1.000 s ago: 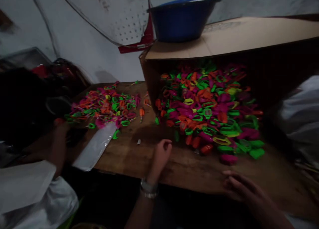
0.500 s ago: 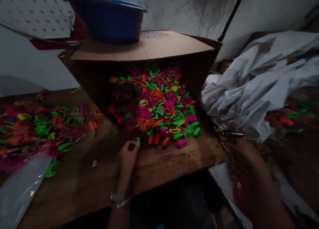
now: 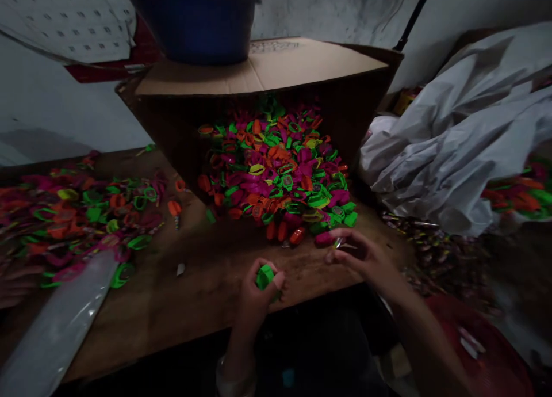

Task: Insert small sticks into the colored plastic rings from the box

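My left hand [image 3: 259,287] is closed around a green plastic toy watch [image 3: 265,276], low over the front edge of the wooden table [image 3: 207,293]. To its right, my right hand [image 3: 362,256] pinches a small shiny piece [image 3: 339,243] between thumb and fingertips, beside a pink toy [image 3: 323,238] at the front of the pile. A heap of toy watches [image 3: 280,172] in green, orange, pink and yellow spills from a cardboard box [image 3: 267,75] lying on its side.
A blue basin [image 3: 202,26] rests on the box. At left are another watch pile [image 3: 64,213], a clear plastic bag [image 3: 64,322] and another person's hand [image 3: 19,282]. White sheeting [image 3: 444,138] and many small wrapped pieces [image 3: 444,259] lie at right.
My right hand has come in from the small pieces at right to the front of the heap, now with a shiny piece. My left hand has moved right and nearer me with the green watch.
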`<action>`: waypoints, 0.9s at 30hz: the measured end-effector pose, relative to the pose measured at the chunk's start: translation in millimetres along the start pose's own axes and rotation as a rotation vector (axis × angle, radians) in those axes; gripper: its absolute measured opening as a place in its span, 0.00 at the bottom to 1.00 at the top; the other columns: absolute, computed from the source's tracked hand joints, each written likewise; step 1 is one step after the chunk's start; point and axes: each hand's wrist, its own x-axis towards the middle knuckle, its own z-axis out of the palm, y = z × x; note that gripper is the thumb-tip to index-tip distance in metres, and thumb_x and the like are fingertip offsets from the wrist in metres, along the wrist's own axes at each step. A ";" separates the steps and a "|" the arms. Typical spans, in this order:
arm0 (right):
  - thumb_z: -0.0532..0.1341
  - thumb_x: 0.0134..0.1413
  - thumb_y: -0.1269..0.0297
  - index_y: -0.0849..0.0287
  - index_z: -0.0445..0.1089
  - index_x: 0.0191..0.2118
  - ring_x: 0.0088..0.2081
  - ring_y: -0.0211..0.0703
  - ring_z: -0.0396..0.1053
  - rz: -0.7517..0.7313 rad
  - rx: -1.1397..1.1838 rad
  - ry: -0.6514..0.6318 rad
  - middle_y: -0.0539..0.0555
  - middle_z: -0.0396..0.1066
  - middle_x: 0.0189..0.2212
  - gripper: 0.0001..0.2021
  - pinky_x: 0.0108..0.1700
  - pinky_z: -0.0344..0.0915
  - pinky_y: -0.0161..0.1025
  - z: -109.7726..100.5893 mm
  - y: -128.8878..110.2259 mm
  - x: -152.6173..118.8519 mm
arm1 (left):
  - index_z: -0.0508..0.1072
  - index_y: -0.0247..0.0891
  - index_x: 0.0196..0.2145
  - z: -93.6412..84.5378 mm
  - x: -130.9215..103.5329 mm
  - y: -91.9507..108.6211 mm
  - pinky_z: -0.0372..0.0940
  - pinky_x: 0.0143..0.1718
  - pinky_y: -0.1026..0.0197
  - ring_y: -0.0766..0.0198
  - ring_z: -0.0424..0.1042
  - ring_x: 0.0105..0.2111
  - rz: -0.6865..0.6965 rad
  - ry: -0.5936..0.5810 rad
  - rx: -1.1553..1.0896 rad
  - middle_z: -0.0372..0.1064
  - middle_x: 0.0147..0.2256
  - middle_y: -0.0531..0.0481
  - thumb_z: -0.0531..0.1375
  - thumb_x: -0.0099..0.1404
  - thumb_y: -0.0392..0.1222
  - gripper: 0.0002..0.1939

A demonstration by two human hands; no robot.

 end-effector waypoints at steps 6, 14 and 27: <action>0.68 0.50 0.59 0.55 0.71 0.36 0.31 0.37 0.74 -0.060 0.584 -0.133 0.48 0.73 0.29 0.09 0.35 0.70 0.32 67.7 -30.2 -22.8 | 0.65 0.38 0.29 2.3 -13.8 16.8 0.54 0.17 0.70 0.72 0.59 0.16 0.054 -0.023 0.257 0.61 0.20 0.59 0.65 0.52 0.43 0.12; 0.67 0.51 0.59 0.57 0.75 0.35 0.36 0.40 0.73 -0.098 0.461 -0.145 0.52 0.75 0.32 0.08 0.40 0.70 0.35 68.2 -25.1 -18.4 | 0.68 0.38 0.30 3.1 -23.6 30.9 0.58 0.26 0.67 0.68 0.63 0.24 0.075 -0.043 0.373 0.65 0.25 0.57 0.64 0.53 0.41 0.09; 0.66 0.55 0.64 0.53 0.78 0.34 0.37 0.39 0.76 -0.302 0.329 -0.076 0.52 0.77 0.34 0.02 0.41 0.72 0.33 61.5 -22.5 -17.6 | 0.69 0.39 0.33 3.1 -24.6 36.6 0.58 0.31 0.66 0.66 0.65 0.29 0.043 -0.075 0.429 0.68 0.28 0.55 0.63 0.56 0.43 0.09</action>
